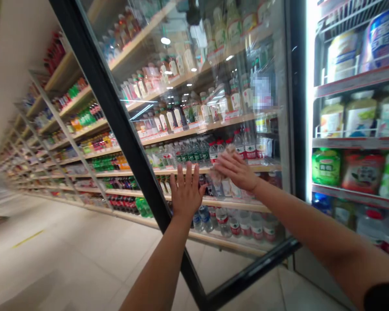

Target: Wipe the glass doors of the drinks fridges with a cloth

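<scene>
My left hand (186, 194) is spread flat against the glass pane of an open cooler door (119, 114), close to its black frame. To its right, my right hand (238, 170) presses a crumpled, pale brownish cloth (232, 151) against the same glass. Motion blurs the cloth and my right fingers, and the hand covers part of the cloth. Through the pane, shelved water bottles (194, 149) show behind both hands.
The lit cooler interior (346, 142) at right holds bottles and pouches on wire-fronted shelves. Long store shelves (81, 147) of drinks run along the left behind the door. Pale floor tiles (68, 259) lie below, with a yellow strip (28, 238).
</scene>
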`<control>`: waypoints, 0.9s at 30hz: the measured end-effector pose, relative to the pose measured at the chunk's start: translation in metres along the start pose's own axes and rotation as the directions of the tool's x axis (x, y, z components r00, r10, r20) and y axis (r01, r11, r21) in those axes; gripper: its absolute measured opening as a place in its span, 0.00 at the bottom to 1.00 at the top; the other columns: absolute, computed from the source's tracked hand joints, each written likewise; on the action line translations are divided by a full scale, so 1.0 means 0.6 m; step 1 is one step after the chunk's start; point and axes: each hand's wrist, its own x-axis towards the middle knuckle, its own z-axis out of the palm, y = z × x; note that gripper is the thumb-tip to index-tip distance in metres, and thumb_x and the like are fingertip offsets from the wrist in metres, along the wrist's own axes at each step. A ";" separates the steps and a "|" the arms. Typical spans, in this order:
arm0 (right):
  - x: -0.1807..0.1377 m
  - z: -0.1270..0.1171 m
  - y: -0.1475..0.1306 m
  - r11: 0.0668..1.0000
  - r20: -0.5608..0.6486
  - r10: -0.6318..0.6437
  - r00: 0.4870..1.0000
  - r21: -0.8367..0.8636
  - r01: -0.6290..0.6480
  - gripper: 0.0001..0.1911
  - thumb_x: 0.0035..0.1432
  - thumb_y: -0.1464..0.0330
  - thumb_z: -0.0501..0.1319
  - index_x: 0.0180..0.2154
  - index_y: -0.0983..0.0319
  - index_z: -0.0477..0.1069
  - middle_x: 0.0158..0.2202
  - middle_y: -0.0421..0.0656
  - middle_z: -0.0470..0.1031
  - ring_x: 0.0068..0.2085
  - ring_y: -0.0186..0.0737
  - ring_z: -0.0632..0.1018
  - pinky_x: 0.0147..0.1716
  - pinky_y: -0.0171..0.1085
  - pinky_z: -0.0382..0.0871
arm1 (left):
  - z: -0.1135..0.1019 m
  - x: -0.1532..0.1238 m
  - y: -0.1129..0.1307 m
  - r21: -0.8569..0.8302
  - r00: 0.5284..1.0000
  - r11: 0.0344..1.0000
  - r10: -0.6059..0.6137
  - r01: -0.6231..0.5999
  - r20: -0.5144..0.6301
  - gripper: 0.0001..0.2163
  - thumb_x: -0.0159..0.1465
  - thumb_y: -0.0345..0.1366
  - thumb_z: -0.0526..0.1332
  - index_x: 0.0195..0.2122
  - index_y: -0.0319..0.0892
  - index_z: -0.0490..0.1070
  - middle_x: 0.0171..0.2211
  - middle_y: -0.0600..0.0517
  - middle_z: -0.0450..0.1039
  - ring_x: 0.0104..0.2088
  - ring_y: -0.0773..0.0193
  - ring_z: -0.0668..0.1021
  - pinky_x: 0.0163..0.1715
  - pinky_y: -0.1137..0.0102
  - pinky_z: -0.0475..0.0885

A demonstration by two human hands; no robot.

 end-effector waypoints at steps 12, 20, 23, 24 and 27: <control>-0.035 0.023 -0.027 0.929 -0.016 0.365 0.931 0.080 -0.362 0.25 0.70 0.71 0.51 0.66 0.57 0.62 0.64 0.50 0.68 0.69 0.47 0.62 0.67 0.54 0.61 | 0.003 0.000 0.004 -0.039 0.999 0.999 -0.015 0.013 -0.032 0.35 0.72 0.44 0.56 0.74 0.43 0.39 0.72 0.44 0.43 0.72 0.48 0.38 0.70 0.42 0.43; 0.011 -0.006 0.094 0.844 -0.066 0.533 0.844 -0.036 -0.536 0.32 0.68 0.75 0.45 0.70 0.53 0.53 0.73 0.41 0.51 0.73 0.46 0.52 0.70 0.55 0.54 | 0.001 0.002 0.010 -0.091 0.999 0.995 -0.031 0.032 0.012 0.34 0.72 0.42 0.55 0.74 0.43 0.40 0.73 0.45 0.41 0.72 0.49 0.35 0.71 0.43 0.39; -0.044 -0.001 0.037 0.857 0.074 0.515 0.854 -0.065 -0.511 0.30 0.69 0.73 0.45 0.70 0.56 0.56 0.71 0.45 0.57 0.74 0.48 0.49 0.70 0.60 0.50 | -0.003 0.001 0.013 -0.100 1.000 0.995 -0.029 0.029 0.006 0.33 0.73 0.41 0.54 0.74 0.43 0.39 0.73 0.46 0.39 0.72 0.51 0.33 0.71 0.45 0.36; -0.071 -0.001 0.011 0.870 0.135 0.492 0.860 -0.063 -0.488 0.29 0.69 0.72 0.45 0.69 0.56 0.58 0.70 0.47 0.59 0.74 0.49 0.49 0.69 0.62 0.50 | -0.004 0.001 0.014 -0.106 1.000 0.994 -0.028 0.028 0.005 0.33 0.73 0.41 0.53 0.74 0.43 0.38 0.74 0.46 0.38 0.72 0.51 0.33 0.71 0.45 0.35; -0.126 -0.004 -0.029 0.917 0.282 0.387 0.878 -0.013 -0.400 0.28 0.68 0.73 0.47 0.66 0.57 0.63 0.67 0.49 0.65 0.73 0.49 0.53 0.68 0.63 0.52 | -0.004 0.000 0.014 -0.137 0.999 0.990 -0.031 0.033 0.017 0.35 0.72 0.41 0.55 0.74 0.44 0.36 0.74 0.46 0.37 0.72 0.50 0.34 0.71 0.44 0.35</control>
